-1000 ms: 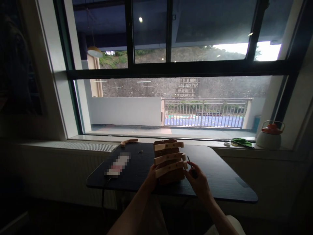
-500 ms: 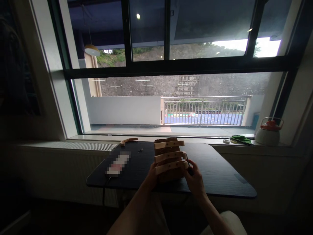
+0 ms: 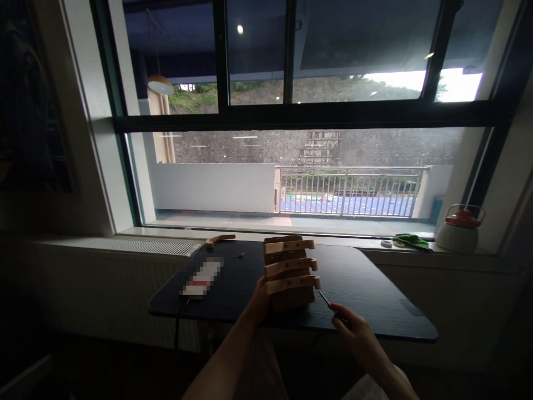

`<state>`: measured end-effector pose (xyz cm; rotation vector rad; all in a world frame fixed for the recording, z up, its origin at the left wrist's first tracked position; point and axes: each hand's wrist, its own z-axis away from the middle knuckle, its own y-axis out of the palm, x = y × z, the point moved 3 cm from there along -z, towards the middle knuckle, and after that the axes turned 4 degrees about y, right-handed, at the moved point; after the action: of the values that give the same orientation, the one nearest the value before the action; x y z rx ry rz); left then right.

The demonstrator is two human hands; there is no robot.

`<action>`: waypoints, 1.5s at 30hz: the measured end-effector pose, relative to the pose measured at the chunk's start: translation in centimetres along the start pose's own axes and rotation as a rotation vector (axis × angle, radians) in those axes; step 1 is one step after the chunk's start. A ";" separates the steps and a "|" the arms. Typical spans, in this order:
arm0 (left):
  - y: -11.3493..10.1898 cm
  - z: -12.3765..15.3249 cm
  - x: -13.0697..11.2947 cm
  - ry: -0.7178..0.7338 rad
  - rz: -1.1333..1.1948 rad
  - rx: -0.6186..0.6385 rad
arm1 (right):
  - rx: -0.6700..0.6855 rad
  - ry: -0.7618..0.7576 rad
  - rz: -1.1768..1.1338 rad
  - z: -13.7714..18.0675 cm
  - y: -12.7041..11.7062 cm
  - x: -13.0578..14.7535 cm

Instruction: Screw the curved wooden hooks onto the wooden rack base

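Observation:
A wooden rack [image 3: 288, 272] with three pale curved hooks across a darker board lies on the black table [image 3: 375, 300]. My left hand [image 3: 259, 303] grips its lower left edge, fingers closed around the board. My right hand [image 3: 353, 333] is closed on a thin screwdriver [image 3: 327, 301], whose tip points up and left toward the right end of the nearest hook. The right hand is a little to the right of the rack and nearer to me.
A loose wooden hook [image 3: 220, 239] and a few small screws [image 3: 239, 256] lie at the table's far left. A blurred box [image 3: 202, 278] lies left of the rack. On the window sill stand a white and orange kettle [image 3: 460, 229] and a green cloth [image 3: 410, 241].
My right hand has drawn back from the rack's right end toward me and to the right, with the screwdriver still in it. The left hand stays on the rack.

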<state>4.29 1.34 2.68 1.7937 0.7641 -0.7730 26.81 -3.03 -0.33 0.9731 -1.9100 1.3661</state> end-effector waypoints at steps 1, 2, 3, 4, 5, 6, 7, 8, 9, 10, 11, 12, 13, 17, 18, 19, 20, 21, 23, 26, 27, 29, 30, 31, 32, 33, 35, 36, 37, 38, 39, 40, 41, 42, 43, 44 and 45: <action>0.2 0.0 -0.1 0.011 0.010 0.030 | 0.037 -0.043 0.059 0.7 -0.6 0.2; 0.4 0.0 -0.2 0.024 0.015 0.057 | 0.050 -0.073 0.134 1.3 -1.2 0.7; 0.6 0.1 -0.3 0.032 0.017 0.077 | 0.061 -0.085 0.210 1.8 -1.6 1.3; 0.6 0.1 -0.3 0.035 0.012 0.089 | 0.077 -0.097 0.269 2.2 -1.9 2.1; 0.6 0.1 -0.3 0.030 0.000 0.093 | 0.098 -0.122 0.304 2.4 -2.0 3.0; 0.5 0.1 -0.3 0.021 -0.017 0.090 | 0.108 -0.155 0.320 2.5 -1.9 4.0; 0.4 0.2 -0.3 0.010 -0.037 0.082 | 0.121 -0.202 0.324 2.5 -1.7 5.0; 0.2 0.2 -0.2 0.001 -0.058 0.065 | 0.136 -0.267 0.323 2.4 -1.5 6.0; -0.1 0.3 -0.2 -0.004 -0.078 0.042 | 0.138 -0.335 0.324 2.3 -1.3 7.0; -0.3 0.3 -0.1 -0.005 -0.094 0.018 | 0.126 -0.396 0.343 2.2 -1.1 7.9; -0.5 0.3 -0.1 -0.004 -0.103 -0.006 | 0.105 -0.442 0.380 2.2 -1.0 8.6; -0.7 0.3 -0.1 -0.005 -0.108 -0.024 | 0.079 -0.472 0.433 2.1 -0.9 9.2; -0.7 0.4 -0.1 -0.008 -0.109 -0.037 | 0.056 -0.490 0.488 2.1 -0.9 9.5; -0.4 0.4 -0.2 -0.007 -0.091 -0.032 | 0.031 -0.478 0.614 2.1 -1.2 9.5; -0.1 0.4 -0.3 -0.001 -0.083 -0.013 | 0.028 -0.463 0.625 2.0 -1.4 9.3; 0.1 0.4 -0.4 0.005 -0.070 0.015 | 0.019 -0.447 0.635 2.0 -1.6 9.0; 0.3 0.5 -0.4 0.010 -0.056 0.048 | 0.009 -0.434 0.641 1.9 -1.7 8.9; 0.4 0.5 -0.4 0.015 -0.044 0.076 | -0.001 -0.426 0.640 1.7 -1.8 8.8; 0.4 0.5 -0.4 0.018 -0.038 0.092 | -0.008 -0.426 0.618 1.5 -1.9 9.0; 0.0 0.4 -0.3 0.019 -0.070 0.046 | -0.006 -0.437 0.591 1.2 -1.8 9.6; 0.0 0.4 -0.3 0.019 -0.072 0.054 | -0.017 -0.431 0.587 1.1 -1.8 9.8; 0.1 0.5 -0.4 0.028 -0.061 0.100 | -0.033 -0.424 0.564 1.0 -1.8 10.0; 0.1 0.5 -0.4 0.033 -0.056 0.109 | -0.025 -0.435 0.539 1.0 -1.8 10.0; 0.1 0.5 -0.4 0.036 -0.057 0.098 | -0.008 -0.459 0.511 1.0 -1.7 10.0; -0.1 0.5 -0.3 0.037 -0.063 0.068 | 0.013 -0.491 0.483 1.0 -1.6 10.1; -0.2 0.5 -0.3 0.038 -0.071 0.028 | 0.032 -0.522 0.459 1.0 -1.4 10.1; -0.6 0.5 0.0 0.044 -0.081 -0.034 | 0.036 -0.560 0.430 1.1 -1.0 10.2; -0.7 0.4 0.1 0.047 -0.082 -0.044 | 0.029 -0.567 0.425 1.0 -0.8 10.3; -0.8 0.3 0.1 0.048 -0.081 -0.044 | 0.022 -0.571 0.425 1.0 -0.5 10.3; -1.0 0.3 0.2 0.046 -0.082 -0.045 | 0.019 -0.573 0.429 1.0 -0.3 10.4; -1.1 0.2 0.3 0.041 -0.083 -0.049 | 0.018 -0.576 0.440 0.9 -0.1 10.5; -1.2 0.2 0.3 0.036 -0.086 -0.057 | 0.019 -0.577 0.457 0.9 0.1 10.5; -1.2 0.2 0.4 0.031 -0.089 -0.064 | 0.019 -0.575 0.479 0.9 0.3 10.5; -1.2 0.2 0.4 0.031 -0.092 -0.068 | 0.017 -0.573 0.504 0.9 0.4 10.5; -1.2 0.2 0.3 0.035 -0.093 -0.067 | 0.017 -0.572 0.530 0.9 0.4 10.6; -1.1 0.2 0.3 0.042 -0.094 -0.058 | 0.018 -0.576 0.556 1.0 0.5 10.7; -1.0 0.2 0.2 0.051 -0.096 -0.047 | 0.018 -0.587 0.580 1.1 0.5 10.9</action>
<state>3.59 1.44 1.91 1.7501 0.9007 -0.7687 20.28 -6.37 7.81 0.9345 -2.7879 1.5120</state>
